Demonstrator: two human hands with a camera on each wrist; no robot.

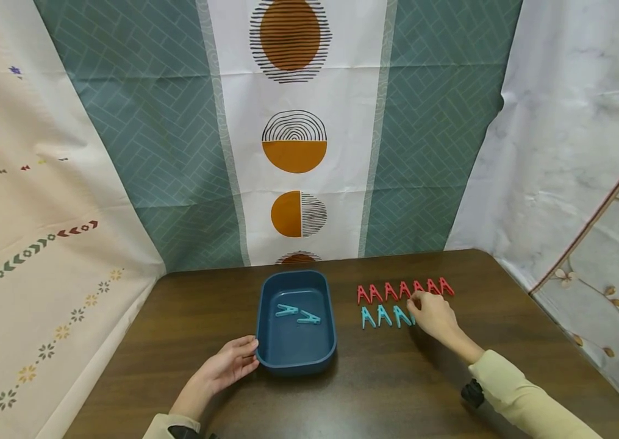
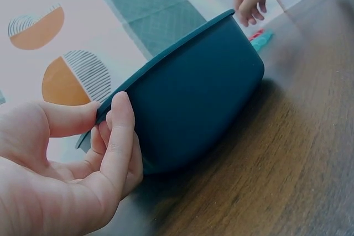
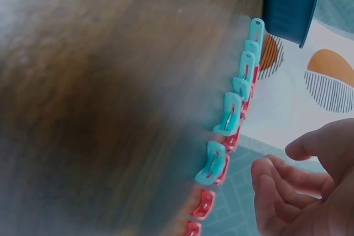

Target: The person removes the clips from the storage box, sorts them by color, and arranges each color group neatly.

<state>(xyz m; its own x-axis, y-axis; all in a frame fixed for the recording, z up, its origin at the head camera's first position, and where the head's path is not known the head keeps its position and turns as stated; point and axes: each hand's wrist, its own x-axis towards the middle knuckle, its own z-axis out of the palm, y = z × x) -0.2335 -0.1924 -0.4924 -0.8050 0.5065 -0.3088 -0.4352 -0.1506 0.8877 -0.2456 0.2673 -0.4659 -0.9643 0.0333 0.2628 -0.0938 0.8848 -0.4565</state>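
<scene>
- Two teal pegs (image 1: 297, 314) lie inside a dark blue tub (image 1: 265, 347), which stands on the brown worktop (image 1: 205, 317).
- Just right of the tub, a row of red pegs (image 1: 405, 289) lies on the worktop, on the far side from the person.
- On the near side of that red row lies a shorter row of teal pegs (image 1: 383, 316), also right of the tub.
- At the tub's near left corner, the left hand (image 1: 229, 364) grips the rim, thumb on the edge and fingers curled against the outer wall.
- Well right of the tub, the right hand (image 1: 434, 313) hovers at the end of the teal row, fingers loosely curled and holding nothing; whether its fingertips touch a peg cannot be told.
- Behind the tub hangs a patterned curtain (image 1: 293, 140) with orange circles.
</scene>
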